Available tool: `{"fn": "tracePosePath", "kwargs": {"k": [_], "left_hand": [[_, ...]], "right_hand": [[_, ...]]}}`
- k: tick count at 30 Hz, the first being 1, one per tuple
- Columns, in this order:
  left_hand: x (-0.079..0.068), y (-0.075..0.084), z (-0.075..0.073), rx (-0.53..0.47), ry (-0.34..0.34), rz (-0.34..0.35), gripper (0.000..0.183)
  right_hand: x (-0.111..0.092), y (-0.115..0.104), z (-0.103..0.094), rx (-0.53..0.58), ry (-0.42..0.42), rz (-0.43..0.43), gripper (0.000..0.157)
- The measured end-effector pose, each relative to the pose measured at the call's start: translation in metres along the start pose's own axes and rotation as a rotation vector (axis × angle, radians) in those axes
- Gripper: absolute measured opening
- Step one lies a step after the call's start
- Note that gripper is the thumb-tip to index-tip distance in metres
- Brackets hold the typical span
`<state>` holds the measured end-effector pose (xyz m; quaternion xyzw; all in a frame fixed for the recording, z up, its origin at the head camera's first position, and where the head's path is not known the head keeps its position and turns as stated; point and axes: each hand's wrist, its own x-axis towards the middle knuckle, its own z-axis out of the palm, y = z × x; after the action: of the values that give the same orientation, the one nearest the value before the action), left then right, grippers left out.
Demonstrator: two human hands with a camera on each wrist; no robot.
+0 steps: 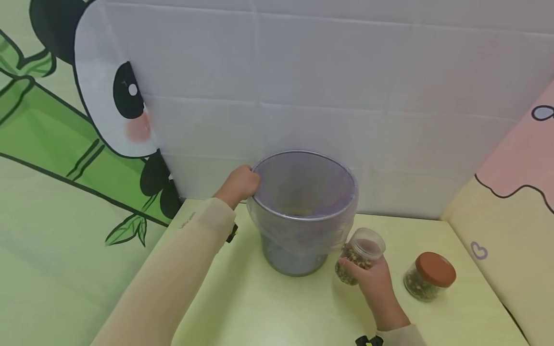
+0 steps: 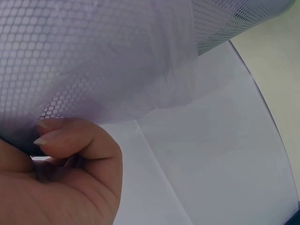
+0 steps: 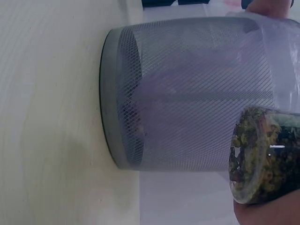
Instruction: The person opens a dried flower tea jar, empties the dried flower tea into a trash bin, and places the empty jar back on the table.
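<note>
A mesh trash can lined with a thin translucent plastic bag stands at the back of the table. My left hand grips its rim at the left; in the left wrist view curled fingers hold the rim and the bag's folded edge. Just right of the can, my right hand holds a clear jar of dried, greenish-brown flakes, tilted, its mouth uncovered. In the right wrist view the jar's bottom appears beside the mesh wall. The can's floor is hard to make out.
A second jar with an orange-brown lid stands at the right, holding similar dried contents. Behind the pale yellow table rises a white wall covering. A panda-and-bamboo print covers the left side, a pink and cream one the right.
</note>
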<state>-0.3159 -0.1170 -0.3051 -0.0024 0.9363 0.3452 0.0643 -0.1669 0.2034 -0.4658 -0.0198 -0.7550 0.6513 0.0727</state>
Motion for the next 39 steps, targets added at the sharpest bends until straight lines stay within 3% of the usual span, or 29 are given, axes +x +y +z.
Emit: {"fn": "tracePosePath", "kwargs": {"k": [12, 22, 29, 39], "left_hand": [[-0.001, -0.001, 0.003, 0.008, -0.002, -0.008, 0.052], [-0.001, -0.001, 0.005, 0.019, -0.006, 0.001, 0.053], [0.001, -0.002, 0.006, 0.047, -0.018, 0.018, 0.051], [0.003, -0.006, 0.001, 0.052, -0.019, 0.017, 0.042]], "right_hand": [[-0.014, -0.01, 0.011, -0.012, -0.066, -0.031, 0.069], [-0.019, -0.008, 0.019, -0.055, -0.11, -0.048, 0.068], [-0.019, -0.004, 0.022, -0.059, -0.183, -0.146, 0.07], [-0.019, -0.004, 0.025, -0.115, -0.243, -0.141, 0.072]]}}
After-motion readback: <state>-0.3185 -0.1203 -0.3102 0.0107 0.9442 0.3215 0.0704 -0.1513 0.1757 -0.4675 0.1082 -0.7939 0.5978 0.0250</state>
